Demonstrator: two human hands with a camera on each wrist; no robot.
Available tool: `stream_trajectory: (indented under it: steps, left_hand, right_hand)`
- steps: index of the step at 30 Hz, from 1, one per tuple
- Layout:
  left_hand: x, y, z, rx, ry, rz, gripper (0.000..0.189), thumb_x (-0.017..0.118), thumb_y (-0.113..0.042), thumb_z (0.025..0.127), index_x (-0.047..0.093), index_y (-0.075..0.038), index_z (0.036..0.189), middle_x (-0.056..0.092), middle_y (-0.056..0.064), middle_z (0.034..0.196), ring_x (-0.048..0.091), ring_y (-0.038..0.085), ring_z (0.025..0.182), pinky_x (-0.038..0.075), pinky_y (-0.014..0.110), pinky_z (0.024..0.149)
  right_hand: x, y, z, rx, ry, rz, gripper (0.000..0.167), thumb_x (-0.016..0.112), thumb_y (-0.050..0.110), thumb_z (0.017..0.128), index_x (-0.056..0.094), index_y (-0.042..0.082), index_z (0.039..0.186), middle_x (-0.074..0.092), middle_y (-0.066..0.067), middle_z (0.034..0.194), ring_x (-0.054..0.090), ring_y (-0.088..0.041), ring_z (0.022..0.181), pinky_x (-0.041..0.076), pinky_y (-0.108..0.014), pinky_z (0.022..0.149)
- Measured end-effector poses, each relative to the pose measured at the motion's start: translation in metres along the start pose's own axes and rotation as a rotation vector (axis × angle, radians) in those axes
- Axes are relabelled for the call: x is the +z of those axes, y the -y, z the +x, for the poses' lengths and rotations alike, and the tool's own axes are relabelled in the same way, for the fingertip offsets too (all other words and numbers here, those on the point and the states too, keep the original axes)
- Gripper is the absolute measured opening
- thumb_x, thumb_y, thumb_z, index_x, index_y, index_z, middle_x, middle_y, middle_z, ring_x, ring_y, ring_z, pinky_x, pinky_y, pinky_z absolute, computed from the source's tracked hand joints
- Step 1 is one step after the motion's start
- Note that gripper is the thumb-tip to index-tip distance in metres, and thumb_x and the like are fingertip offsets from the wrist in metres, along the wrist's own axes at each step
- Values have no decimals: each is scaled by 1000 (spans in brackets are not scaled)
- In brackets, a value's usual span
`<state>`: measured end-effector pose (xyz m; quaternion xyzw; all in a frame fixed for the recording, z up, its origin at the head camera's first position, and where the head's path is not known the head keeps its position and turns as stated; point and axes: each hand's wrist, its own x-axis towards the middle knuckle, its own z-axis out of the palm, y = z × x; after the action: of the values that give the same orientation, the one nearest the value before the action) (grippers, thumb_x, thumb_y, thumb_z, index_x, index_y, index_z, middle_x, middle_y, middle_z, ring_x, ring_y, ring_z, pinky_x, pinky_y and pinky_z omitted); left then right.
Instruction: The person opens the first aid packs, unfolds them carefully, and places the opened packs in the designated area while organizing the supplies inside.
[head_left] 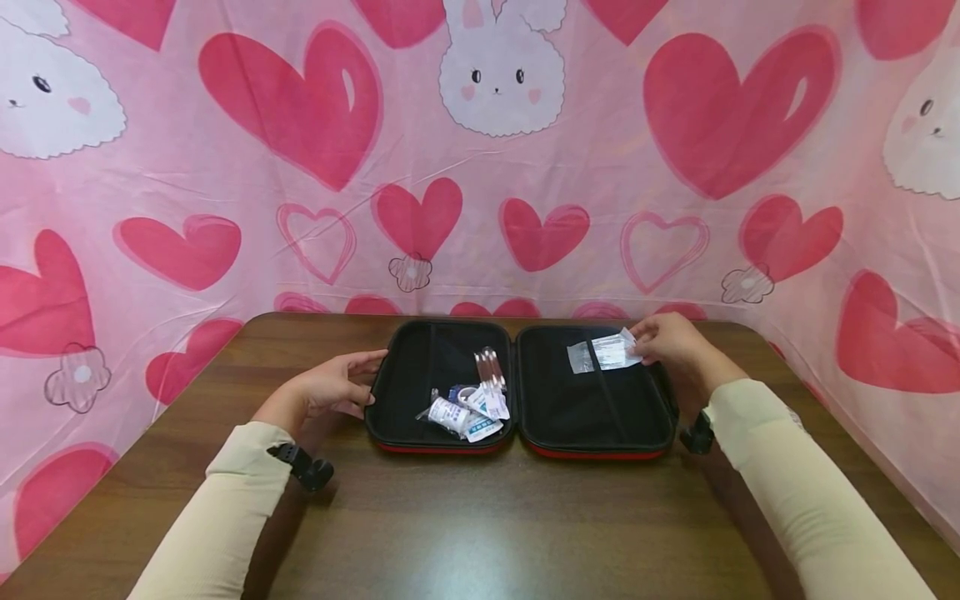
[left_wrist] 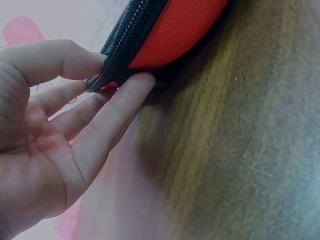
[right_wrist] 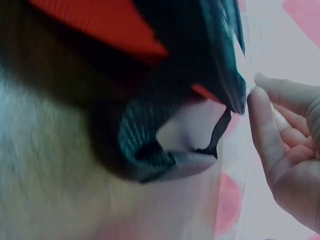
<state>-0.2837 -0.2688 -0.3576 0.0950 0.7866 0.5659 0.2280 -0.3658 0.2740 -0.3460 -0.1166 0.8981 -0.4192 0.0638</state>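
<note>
A black zip case (head_left: 405, 367) with red sides (left_wrist: 180, 30) lies unfolded flat on the table. At its left edge, my left hand (head_left: 327, 386) grips the zippered rim between thumb and fingers. Over the right half, my right hand (head_left: 670, 342) pinches the corner of a clear packet with a white printed label (head_left: 613, 352). The packet lies partly under the black elastic strap (head_left: 611, 404). In the left half are a wrapped white roll (head_left: 447, 414), a pack of brown-tinted swabs (head_left: 489, 368) and blue-and-white packets (head_left: 482, 429).
The brown wooden table (head_left: 465, 525) extends in front of the case. Behind it hangs a pink cloth with hearts and rabbits (head_left: 502, 83). A dark looped carry handle (right_wrist: 132, 135) sticks out from the case's right side in the right wrist view.
</note>
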Motion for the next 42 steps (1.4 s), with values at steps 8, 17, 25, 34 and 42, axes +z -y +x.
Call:
stream_trajectory:
  steps: [8,17,25,34,42]
  left_hand:
    - [-2,-1,-2,-14,-3,-19,86,64,7,82,20,-5,155,24,29,154,60,29,104,55,49,84]
    - [-1,0,-2,-6,1,-2,85,63,7,82,20,-5,155,26,29,153,58,29,106,56,48,82]
    - [1,-1,-2,0,1,11,85,63,7,82,21,-5,155,27,28,153,56,31,112,56,47,82]
    - [1,-2,-3,-6,7,-2,86,63,6,82,18,-4,155,23,29,154,59,29,103,56,47,83]
    - [2,-2,-3,-21,-20,-14,87,63,7,81,20,-6,155,24,28,154,60,30,102,56,47,82]
  right_hand:
    - [-6,9,0,16,96,3,41,68,-3,86,53,-19,122,67,-19,91,64,-21,76,59,-35,72]
    - [4,20,12,23,173,4,41,67,-10,83,51,-25,118,64,-16,82,62,-18,70,59,-36,69]
    - [15,25,18,36,171,54,41,63,-14,81,49,-26,118,60,-12,77,60,-15,68,59,-33,66]
    - [28,30,23,61,202,98,42,63,-15,82,48,-26,119,63,-18,83,62,-16,70,59,-35,69]
    - [39,27,30,153,174,130,42,63,-18,80,49,-23,119,58,-19,85,61,-17,66,59,-34,68]
